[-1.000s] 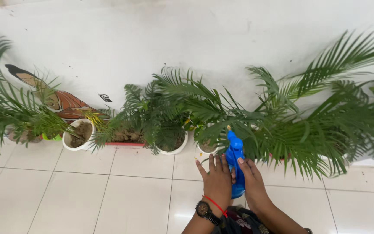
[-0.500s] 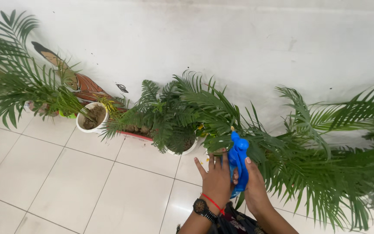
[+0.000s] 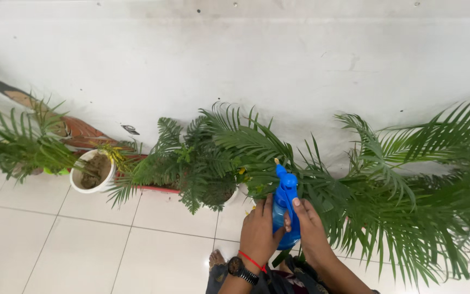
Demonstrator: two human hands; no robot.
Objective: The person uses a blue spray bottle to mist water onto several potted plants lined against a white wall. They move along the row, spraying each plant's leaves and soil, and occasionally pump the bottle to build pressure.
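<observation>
A blue spray bottle (image 3: 285, 207) is held upright in front of me, its nozzle pointing at the palm fronds (image 3: 257, 147) ahead. My right hand (image 3: 309, 228) wraps the bottle from the right, with one finger up on the trigger. My left hand (image 3: 258, 231) lies flat against the bottle's left side, fingers together; a black watch and a red thread sit on that wrist. A small fern-like plant in a white pot (image 3: 213, 190) stands just left of the bottle.
A row of potted plants lines the white wall (image 3: 246, 65): a white pot of bare soil (image 3: 91, 173) at left, a low red-rimmed planter (image 3: 153, 188), big palms (image 3: 409, 190) at right. A painted figure (image 3: 72, 128) is on the wall. White floor tiles (image 3: 82, 245) lie below; my foot (image 3: 217, 257) shows.
The view has swung slightly, so the plants sit further left and lower. Both hands stay on the bottle, now a little lower in view, and my foot has come into sight.
</observation>
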